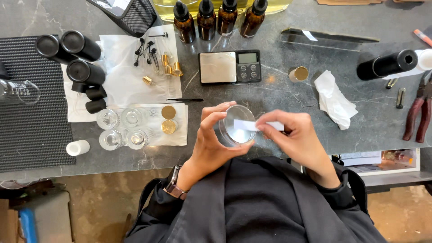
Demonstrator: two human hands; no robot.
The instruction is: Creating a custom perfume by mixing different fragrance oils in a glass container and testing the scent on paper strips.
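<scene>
Over the near edge of the dark stone counter (279,96), seen from the head camera, the left hand (211,141) grips a clear round glass jar (237,126), tipped so its open mouth or base faces up toward the camera, with the thumb under its lower rim and the fingers curled over the top. The right hand (294,135) pinches a small white paper strip (256,126) between thumb and forefinger, and the strip lies across the face of the jar, touching it or just above it; which, I cannot tell. Judging by this, the strip is only now being set against the glass and is not yet smoothed down. Left of the hands, four more clear glass jars (120,128) stand on a white paper sheet (177,135) with two gold lids (168,119) beside them, none showing a strip as far as can be seen, so most of the batch looks yet to be handled. Farther back lie a small digital scale (229,66), a row of amber dropper bottles (218,18), black cylinders (74,51) at the left by a ribbed black mat (31,135), a crumpled white tissue (335,99), a gold cap (299,73) and red-handled pliers (416,114) at the right edge
</scene>
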